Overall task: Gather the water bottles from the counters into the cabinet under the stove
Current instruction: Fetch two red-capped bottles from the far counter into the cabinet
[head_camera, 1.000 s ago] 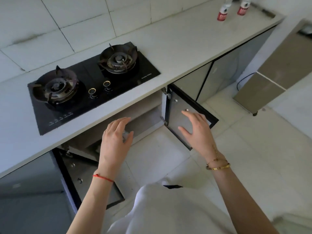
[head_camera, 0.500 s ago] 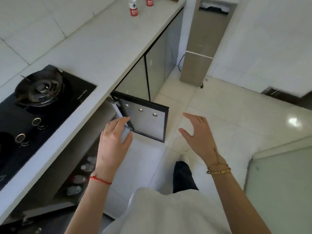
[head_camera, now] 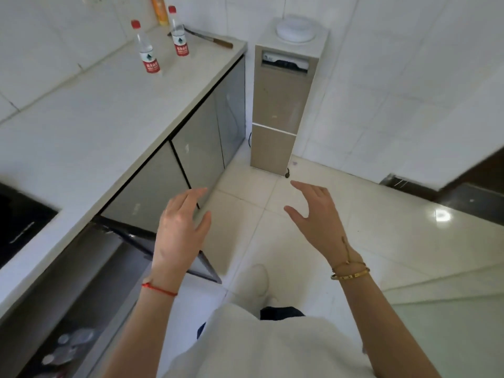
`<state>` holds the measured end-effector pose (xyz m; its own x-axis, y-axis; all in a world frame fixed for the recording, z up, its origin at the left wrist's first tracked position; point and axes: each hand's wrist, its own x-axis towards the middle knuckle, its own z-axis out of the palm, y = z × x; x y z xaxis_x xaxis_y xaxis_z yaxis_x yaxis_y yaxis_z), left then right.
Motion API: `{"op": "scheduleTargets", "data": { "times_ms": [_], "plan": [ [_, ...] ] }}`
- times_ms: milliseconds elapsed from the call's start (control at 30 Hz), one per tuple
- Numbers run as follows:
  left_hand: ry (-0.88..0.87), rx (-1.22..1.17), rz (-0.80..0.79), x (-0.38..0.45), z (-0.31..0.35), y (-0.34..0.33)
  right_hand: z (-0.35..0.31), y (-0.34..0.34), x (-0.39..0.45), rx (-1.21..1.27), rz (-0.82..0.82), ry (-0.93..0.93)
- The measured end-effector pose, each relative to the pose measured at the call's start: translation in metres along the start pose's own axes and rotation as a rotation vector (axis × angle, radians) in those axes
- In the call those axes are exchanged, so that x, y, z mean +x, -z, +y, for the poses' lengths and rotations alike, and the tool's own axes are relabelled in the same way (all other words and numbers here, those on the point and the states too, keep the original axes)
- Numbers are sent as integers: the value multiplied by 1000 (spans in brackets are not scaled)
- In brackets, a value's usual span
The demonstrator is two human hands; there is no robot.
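Note:
Two clear water bottles with red caps and red labels stand upright on the far end of the white counter: the nearer bottle and the farther bottle. My left hand hovers open in front of the open cabinet door below the stove. My right hand is open too, held over the floor. Both hold nothing. Inside the open cabinet, at the bottom left, several bottles lie blurred in shadow.
A knife lies behind the bottles near the counter's end, beside an orange bottle at the wall. A beige water dispenser stands past the counter. Closed grey cabinet doors line the counter front. My foot is on the tiled floor.
The view has swung right, away from the stove toward the counter's far end; the two bottles now look closer. Both hands stay open and empty, away from the cabinet door.

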<state>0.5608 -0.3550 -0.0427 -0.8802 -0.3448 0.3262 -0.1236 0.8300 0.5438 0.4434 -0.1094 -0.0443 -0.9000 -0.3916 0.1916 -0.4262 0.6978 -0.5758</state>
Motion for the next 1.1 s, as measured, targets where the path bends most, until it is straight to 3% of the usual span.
{"op": "scheduleTargets", "data": {
  "times_ms": [233,500,833,1100],
  "plan": [
    [52,23,27,87,18,-39,35,8,119,30,-33,75],
    [162,44,87,203,-23,-78,50,-39,277,37,-118,196],
    [225,60,230,413,-96,-77,8,-92,522,93,-163,299],
    [316,113,274,537,-145,-70,-23,-137,661,124,-212,351]
  ]
}}
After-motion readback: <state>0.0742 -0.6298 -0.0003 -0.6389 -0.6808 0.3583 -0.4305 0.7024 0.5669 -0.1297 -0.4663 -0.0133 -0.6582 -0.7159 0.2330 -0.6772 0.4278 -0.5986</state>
